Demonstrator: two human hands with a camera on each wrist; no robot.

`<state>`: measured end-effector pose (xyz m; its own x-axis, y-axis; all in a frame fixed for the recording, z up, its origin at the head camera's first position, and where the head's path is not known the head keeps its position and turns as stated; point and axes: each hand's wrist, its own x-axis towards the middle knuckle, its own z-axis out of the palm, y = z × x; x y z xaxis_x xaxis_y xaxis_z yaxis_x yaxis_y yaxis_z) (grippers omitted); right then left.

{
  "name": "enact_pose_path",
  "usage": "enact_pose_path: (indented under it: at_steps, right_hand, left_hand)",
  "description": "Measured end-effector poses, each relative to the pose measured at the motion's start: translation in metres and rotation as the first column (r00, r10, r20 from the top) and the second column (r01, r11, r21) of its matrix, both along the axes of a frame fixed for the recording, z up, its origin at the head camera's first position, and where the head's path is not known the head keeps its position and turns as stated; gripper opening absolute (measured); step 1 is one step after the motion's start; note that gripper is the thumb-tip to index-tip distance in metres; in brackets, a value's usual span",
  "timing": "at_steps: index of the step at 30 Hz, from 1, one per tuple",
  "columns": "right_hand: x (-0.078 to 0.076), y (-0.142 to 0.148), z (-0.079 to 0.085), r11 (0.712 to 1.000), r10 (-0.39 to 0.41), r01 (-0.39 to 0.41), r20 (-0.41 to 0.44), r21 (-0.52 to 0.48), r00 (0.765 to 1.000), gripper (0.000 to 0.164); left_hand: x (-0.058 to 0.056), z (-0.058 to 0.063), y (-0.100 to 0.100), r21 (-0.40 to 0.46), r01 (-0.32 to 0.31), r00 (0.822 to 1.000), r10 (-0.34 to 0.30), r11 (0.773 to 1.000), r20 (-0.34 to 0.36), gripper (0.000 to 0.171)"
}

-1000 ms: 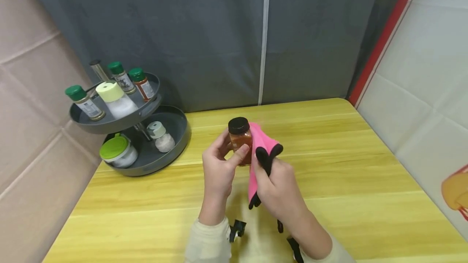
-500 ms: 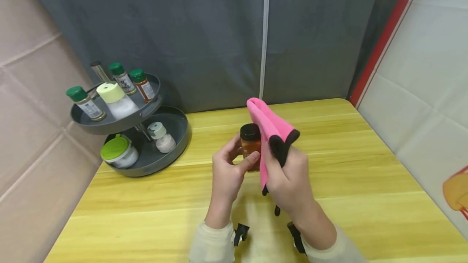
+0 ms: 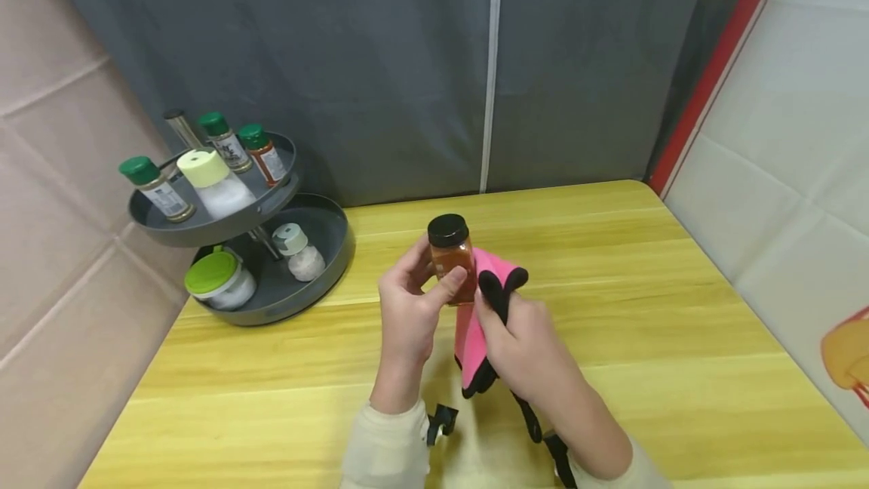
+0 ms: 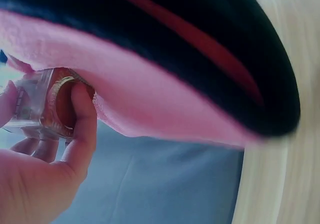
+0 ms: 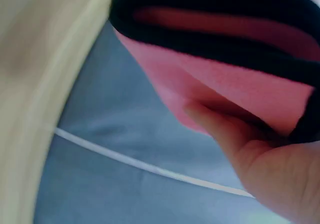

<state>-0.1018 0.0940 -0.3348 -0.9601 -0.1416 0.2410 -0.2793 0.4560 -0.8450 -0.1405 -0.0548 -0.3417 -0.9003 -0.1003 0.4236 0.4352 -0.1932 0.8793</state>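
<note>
My left hand [image 3: 410, 308] grips a small clear spice jar [image 3: 451, 259] with a black lid and reddish-brown powder inside, held above the table. Its thumb lies across the jar's front, and in the left wrist view a finger [image 4: 82, 114] curls by the jar's ridged round base. A folded pink cloth [image 3: 501, 266] with black edging is held in my right hand [image 3: 523, 342]. The cloth is up against the jar's right side and hangs down below it. In the right wrist view the thumb [image 5: 220, 129] lies along the cloth; the other fingers are hidden.
On the left stands a two-tier dark grey turntable rack [image 3: 271, 312]. Green-capped spice bottles [image 3: 163, 195] and a yellow-capped shaker [image 3: 217, 187] fill its upper tier; a green-lidded tub [image 3: 220, 281] and a white-capped bottle [image 3: 299, 251] sit below. A grey curtain [image 3: 380, 81] hangs behind the wooden table [image 3: 631, 285].
Both hands moved right with the jar and cloth, then back left. The cloth rose above the lid half a second ago and is now lower along the jar's side.
</note>
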Motion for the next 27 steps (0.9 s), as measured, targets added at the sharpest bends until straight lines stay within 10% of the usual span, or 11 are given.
enact_pose_path:
  at_steps: [4,8,12,16,21,24,27]
  right_hand:
    - [-0.007,0.005,0.020,1.000,-0.011,0.009,0.063,0.029,0.998,0.045]
    - [-0.008,0.007,0.032,0.997,-0.031,0.021,-0.146,-0.073,0.989,0.030]
    - [-0.005,0.001,0.028,0.978,-0.065,-0.036,-0.466,-0.206,0.882,0.021]
    - [-0.001,-0.009,0.013,0.978,-0.105,-0.024,-0.591,-0.207,0.800,0.009]
    - [0.002,-0.013,-0.003,0.992,-0.063,0.008,-0.452,-0.123,0.890,0.019]
    - [0.001,-0.009,-0.005,0.996,-0.017,-0.003,-0.225,-0.087,0.974,0.031]
    - [-0.003,-0.004,0.001,0.996,0.006,-0.005,0.009,-0.085,1.000,0.039]
  left_hand:
    - [-0.001,-0.003,0.006,-0.014,0.024,1.000,-0.024,1.000,0.003,0.051]
    - [0.001,-0.005,0.010,-0.038,0.052,0.998,-0.051,0.998,0.027,0.050]
    - [0.004,-0.007,0.012,-0.041,0.066,0.997,-0.064,0.997,0.045,0.049]
    - [0.005,-0.005,0.011,-0.018,0.062,0.997,-0.061,0.998,0.045,0.050]
    - [0.003,-0.002,0.005,0.001,-0.017,0.999,0.017,1.000,0.035,0.051]
    - [0.002,0.001,0.000,-0.014,-0.050,0.999,0.050,0.999,0.014,0.052]
    - [0.001,0.001,-0.002,-0.030,-0.037,0.999,0.037,0.999,0.004,0.052]
